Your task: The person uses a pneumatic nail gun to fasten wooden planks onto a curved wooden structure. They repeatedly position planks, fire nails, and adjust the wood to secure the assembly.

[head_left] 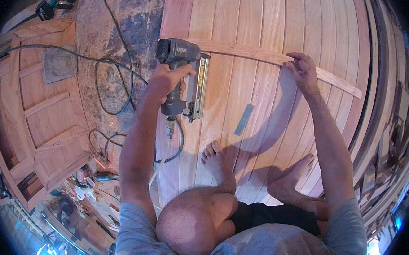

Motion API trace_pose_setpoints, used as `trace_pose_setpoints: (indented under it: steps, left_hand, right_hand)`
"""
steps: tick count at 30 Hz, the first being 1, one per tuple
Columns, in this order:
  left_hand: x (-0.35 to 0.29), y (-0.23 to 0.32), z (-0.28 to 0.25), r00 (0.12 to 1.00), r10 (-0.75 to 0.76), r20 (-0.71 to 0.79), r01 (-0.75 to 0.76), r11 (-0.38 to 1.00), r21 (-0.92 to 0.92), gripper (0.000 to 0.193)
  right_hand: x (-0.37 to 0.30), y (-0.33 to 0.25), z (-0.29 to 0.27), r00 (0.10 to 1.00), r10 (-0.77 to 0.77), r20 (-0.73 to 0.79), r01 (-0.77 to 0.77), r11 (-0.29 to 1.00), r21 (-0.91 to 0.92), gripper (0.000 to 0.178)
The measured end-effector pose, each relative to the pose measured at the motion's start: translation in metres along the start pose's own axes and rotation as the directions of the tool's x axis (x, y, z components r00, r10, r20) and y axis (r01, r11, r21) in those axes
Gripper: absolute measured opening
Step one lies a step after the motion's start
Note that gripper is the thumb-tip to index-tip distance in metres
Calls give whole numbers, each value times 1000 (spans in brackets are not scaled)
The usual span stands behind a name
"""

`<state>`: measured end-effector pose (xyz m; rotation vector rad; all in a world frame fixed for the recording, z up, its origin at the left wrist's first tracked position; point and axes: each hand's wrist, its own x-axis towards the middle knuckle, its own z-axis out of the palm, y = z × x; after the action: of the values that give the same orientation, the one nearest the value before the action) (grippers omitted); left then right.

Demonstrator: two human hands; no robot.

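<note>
My left hand (166,83) is wrapped round the handle of a dark pneumatic nail gun (180,49), whose long magazine (202,82) points back toward me. An air hose (170,130) joins the base of its handle. The gun's nose rests at or just above the left part of a narrow wooden strip (244,52); exact contact is unclear. This strip lies crosswise over a panel of wooden boards (216,86). Toward the strip's right part, my right hand (303,73) pinches it between thumb and fingers. Between my arms, a flat grey strip (244,120) lies on the boards.
My bare feet stand on the panel. Dark hose loops (114,62) cross the dusty floor at left, beside a wooden frame door (52,114) and a red-and-white power tool (83,185). Long timber pieces (385,67) are stacked along the right side.
</note>
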<state>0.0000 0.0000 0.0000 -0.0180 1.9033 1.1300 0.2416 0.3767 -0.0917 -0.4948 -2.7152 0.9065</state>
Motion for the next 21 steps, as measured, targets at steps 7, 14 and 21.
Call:
trace_pose_setpoints:
  steps: [7, 14, 21]
  left_hand:
    - [-9, 14, 24, 999, -47, -27, 47, 999, 25, 26]
    - [-9, 16, 55, 995, -57, 78, 52, 997, 59, 26]
    - [3, 13, 66, 996, -54, 69, 46, 993, 106, 24]
  right_hand:
    - [0, -1, -14, 999, -13, -43, 13, 1000, 13, 26]
    - [0, -1, -2, 1000, 23, -8, -23, 1000, 13, 28]
    - [1, -6, -3, 998, 60, 5, -60, 998, 17, 27]
